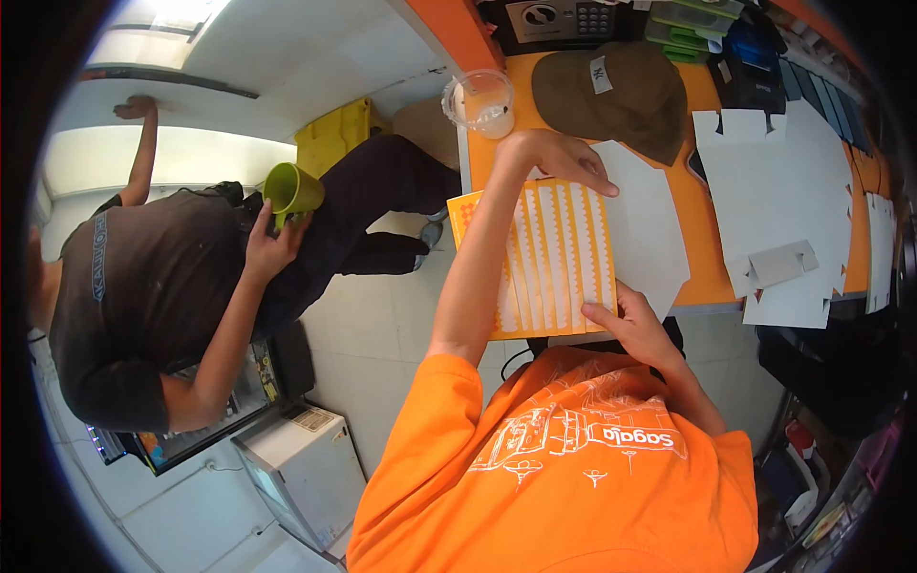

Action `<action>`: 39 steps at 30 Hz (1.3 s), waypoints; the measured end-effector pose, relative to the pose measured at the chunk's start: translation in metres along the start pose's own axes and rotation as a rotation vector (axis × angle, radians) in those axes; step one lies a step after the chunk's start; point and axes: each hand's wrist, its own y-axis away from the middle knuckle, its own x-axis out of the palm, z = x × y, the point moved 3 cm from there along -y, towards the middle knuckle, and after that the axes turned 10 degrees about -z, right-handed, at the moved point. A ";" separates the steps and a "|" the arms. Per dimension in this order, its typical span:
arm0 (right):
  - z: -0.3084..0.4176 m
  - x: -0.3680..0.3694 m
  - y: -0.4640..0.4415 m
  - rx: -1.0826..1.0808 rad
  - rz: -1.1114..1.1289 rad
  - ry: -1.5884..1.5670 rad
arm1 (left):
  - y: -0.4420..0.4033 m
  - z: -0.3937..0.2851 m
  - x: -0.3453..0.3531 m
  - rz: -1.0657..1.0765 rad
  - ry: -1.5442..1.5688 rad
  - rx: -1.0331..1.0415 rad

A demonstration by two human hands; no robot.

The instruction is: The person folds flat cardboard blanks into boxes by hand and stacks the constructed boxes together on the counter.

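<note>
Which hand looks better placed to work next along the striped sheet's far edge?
Probably the left: the left hand is at the striped sheet's far edge, while the right hand holds its near right corner, thumb on top.

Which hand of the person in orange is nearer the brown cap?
Left. The left hand is close to the cap, at the far end of the yellow-and-white sheet; the right hand is farther, holding its near right corner.

- striped yellow card (pixel 575 253), partly hidden behind the left forearm (pixel 475 272);
- keypad (pixel 595 17) digits, too small to read;
- other person's head (pixel 43 277), cut off at left
</note>
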 end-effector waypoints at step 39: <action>0.032 0.063 -0.001 -0.761 -0.027 1.293 | 0.173 0.004 0.166 -1.210 1.028 -0.101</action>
